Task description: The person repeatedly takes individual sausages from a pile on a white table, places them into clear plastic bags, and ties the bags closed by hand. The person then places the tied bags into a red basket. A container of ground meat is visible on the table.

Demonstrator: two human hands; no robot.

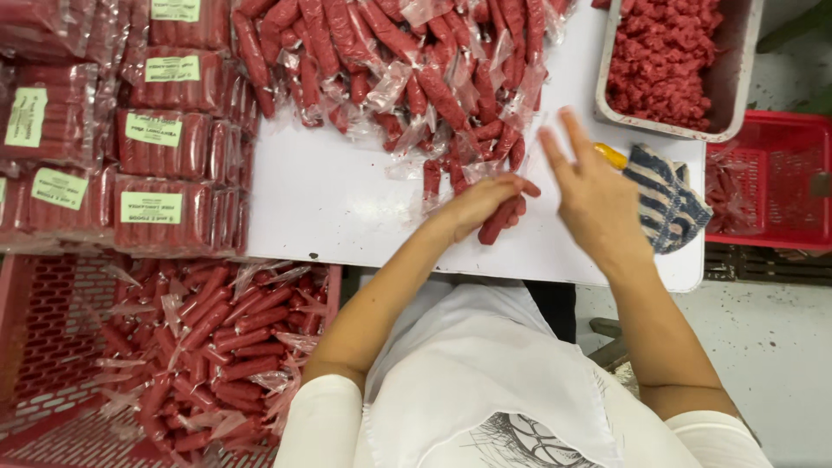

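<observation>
The left hand [481, 204] is closed around a small bunch of red sausages [503, 217], holding them against the white worktop [338, 199] near its front edge, while the right hand [594, 195] hovers just beside it, fingers spread and holding nothing. This looks like the gathering step, sausages being grouped into a bundle; a next move would call for squaring their ends and keeping them together. Behind lies a heap of sausages in clear bags [407, 61]. A metal tray [737, 78] at the far right holds minced red meat. The red crate [52, 347] at lower left holds more bagged sausages; labelled packs [160, 130] are stacked at left.
</observation>
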